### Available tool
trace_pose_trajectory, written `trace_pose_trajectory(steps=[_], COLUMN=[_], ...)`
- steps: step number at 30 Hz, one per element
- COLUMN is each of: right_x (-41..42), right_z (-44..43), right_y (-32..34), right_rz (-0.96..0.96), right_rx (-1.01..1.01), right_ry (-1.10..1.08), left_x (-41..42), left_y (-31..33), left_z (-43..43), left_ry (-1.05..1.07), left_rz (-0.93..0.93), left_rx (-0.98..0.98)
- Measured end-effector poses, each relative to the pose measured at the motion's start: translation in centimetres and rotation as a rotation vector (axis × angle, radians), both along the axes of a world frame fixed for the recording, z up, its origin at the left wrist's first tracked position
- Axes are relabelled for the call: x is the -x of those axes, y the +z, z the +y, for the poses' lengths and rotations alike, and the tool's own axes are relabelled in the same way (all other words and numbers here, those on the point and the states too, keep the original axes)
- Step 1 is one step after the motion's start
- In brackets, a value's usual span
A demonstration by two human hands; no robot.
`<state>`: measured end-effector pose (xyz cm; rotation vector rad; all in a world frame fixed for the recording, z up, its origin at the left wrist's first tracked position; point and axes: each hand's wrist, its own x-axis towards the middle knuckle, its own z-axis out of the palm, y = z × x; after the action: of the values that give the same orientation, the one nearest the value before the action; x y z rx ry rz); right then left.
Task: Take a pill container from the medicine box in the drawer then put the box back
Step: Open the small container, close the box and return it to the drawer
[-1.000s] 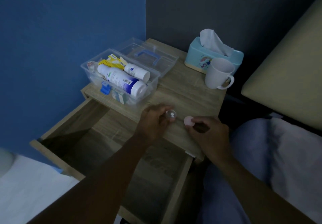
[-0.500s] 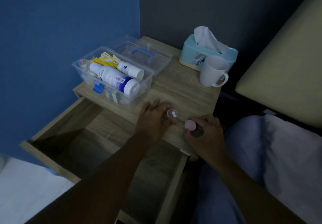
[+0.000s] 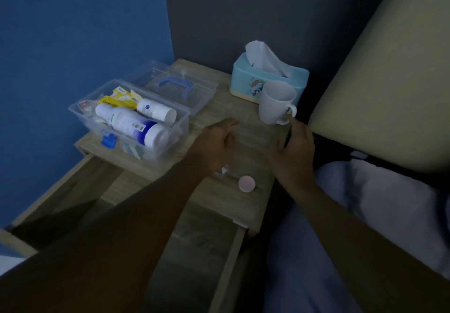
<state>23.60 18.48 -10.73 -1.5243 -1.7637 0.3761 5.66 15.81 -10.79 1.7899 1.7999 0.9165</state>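
The clear medicine box (image 3: 80, 111) stands open on the left of the nightstand top (image 3: 246, 147), holding white bottles and a yellow packet. Its clear lid (image 3: 175, 86) with a blue handle lies flat behind it. A small clear pill container (image 3: 222, 170) sits near the top's front edge, partly hidden by my left wrist. Its pink cap (image 3: 247, 184) lies beside it. My left hand (image 3: 214, 147) hovers above the top, right of the box, fingers apart and empty. My right hand (image 3: 295, 152) hovers just below the mug, also empty. The drawer (image 3: 194, 239) below is pulled out.
A white mug (image 3: 276, 102) stands at the right rear, in front of a teal tissue box (image 3: 267, 78). A beige cushion (image 3: 389, 81) and pale bedding (image 3: 389, 215) lie to the right. Blue and grey walls close the back.
Both hands let go of the pill container and its pink cap, which now rest on the top, and moved away toward the back. The view shifted slightly.
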Motion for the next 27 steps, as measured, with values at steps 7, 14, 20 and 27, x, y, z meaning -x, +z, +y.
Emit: trace_pose_trajectory(steps=[7,14,20,27], right_x=[0.2,0.2,0.1,0.7], right_z=[5.2,7.4,7.2,4.3], right_y=[0.2,-1.4,-1.1,-0.1], right_rz=[0.063,0.133,0.180,0.193], right_rx=[0.045,-0.042,-0.050,-0.115], right_ry=[-0.035,-0.141,-0.097,-0.024], left_x=[-3.5,-5.4,-5.7,-3.2], left_y=[0.2,-0.7,-0.7,0.1], left_z=[7.8,11.6,11.4,7.3], left_ry=[0.043,0.013,0.055,0.028], left_rz=[-0.198,-0.319,-0.420,-0.422], left_rx=[0.135,0.130,0.088,-0.024])
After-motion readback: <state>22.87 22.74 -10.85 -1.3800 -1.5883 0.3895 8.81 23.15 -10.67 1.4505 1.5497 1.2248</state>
